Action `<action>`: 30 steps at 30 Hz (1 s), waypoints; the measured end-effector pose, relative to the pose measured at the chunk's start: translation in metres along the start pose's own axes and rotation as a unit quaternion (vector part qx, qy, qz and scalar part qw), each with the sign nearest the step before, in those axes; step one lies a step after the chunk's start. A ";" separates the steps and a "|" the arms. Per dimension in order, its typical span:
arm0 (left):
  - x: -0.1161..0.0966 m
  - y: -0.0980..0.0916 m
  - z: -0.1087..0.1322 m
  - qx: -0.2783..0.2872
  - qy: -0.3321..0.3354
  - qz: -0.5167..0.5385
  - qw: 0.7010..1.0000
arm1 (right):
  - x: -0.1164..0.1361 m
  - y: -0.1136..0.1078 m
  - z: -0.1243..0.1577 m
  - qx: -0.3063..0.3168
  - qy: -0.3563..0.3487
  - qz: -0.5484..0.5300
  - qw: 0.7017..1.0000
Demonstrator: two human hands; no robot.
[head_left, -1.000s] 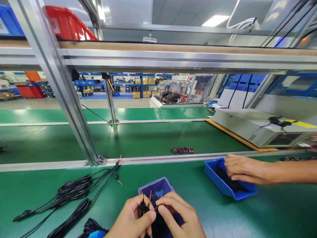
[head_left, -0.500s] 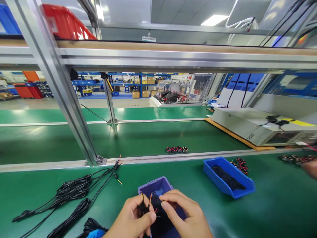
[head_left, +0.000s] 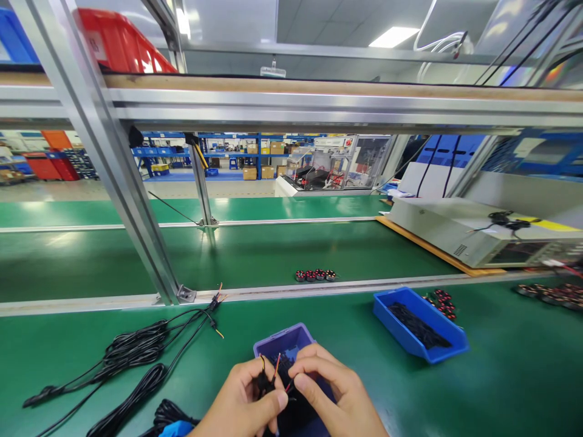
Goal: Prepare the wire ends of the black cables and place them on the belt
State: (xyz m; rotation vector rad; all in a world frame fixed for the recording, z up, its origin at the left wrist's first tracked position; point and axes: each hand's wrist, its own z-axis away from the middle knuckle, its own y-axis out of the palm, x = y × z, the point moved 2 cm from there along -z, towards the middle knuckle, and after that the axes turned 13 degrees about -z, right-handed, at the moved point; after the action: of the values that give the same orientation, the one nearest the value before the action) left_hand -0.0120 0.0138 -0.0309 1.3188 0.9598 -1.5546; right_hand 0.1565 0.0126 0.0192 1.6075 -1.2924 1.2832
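My left hand [head_left: 252,394] is closed around the end of a black cable [head_left: 263,383], from which thin red, yellow and black wire ends stick out. Just to its right, my right hand [head_left: 334,388] has thumb and forefinger pinched together beside a red wire end; what lies between the fingertips is too small to make out. Both hands are above a purple-blue bin [head_left: 285,335] holding small black pieces, and they hide much of it.
Coiled black cables [head_left: 136,349] lie at left. A blue bin [head_left: 421,325] of black pieces stands at right near copper-wound coils [head_left: 441,303]. More coils [head_left: 316,275] sit on the green belt [head_left: 255,255] beyond the metal rail. A metal post [head_left: 109,164] rises at left.
My right hand has shifted slightly left, closer to the wire ends in my left hand. The coils on the belt have moved left. Another person's hand at the far right has left the view.
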 end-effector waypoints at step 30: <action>0.005 0.000 0.001 0.035 0.057 0.112 0.991 | -0.005 0.006 0.001 0.062 -0.060 0.104 0.991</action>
State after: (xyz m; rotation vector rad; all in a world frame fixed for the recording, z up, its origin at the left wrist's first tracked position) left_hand -0.0130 0.0118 -0.0361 1.5232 0.8003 -1.3646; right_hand 0.1506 0.0116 0.0139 1.6927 -1.5128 1.4361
